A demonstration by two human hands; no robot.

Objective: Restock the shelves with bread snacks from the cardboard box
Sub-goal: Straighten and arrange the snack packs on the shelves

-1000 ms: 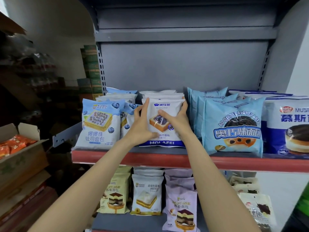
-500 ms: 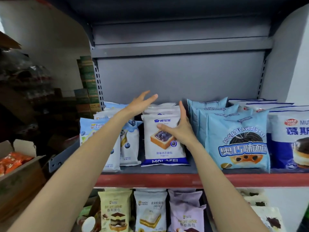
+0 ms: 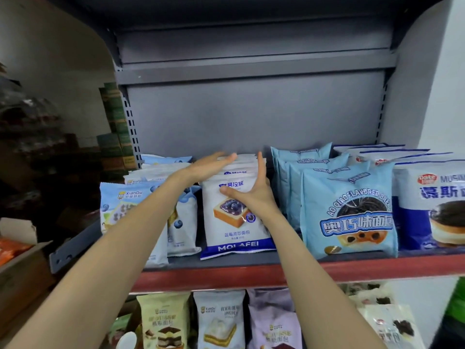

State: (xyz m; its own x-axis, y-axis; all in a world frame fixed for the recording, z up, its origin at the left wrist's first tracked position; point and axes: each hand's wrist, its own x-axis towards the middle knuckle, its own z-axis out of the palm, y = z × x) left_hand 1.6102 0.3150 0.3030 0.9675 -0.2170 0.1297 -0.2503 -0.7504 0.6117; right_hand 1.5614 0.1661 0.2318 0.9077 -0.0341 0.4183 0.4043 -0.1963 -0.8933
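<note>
Head view: both hands [image 3: 251,195] touch the MOLAFEI bread packs [image 3: 234,222]

light: even, dim at left | blur: my left hand [image 3: 211,165] smeared | edges: wide-angle bowing | glare: mild on packets

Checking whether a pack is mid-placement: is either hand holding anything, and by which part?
Nothing is gripped. Left hand and right hand lie flat, fingers straight, against the MOLAFEI packs.

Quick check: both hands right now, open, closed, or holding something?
Left hand: open, fingers straight over the Molafei packs.
Right hand: open, flat against the packs' right side.
</note>
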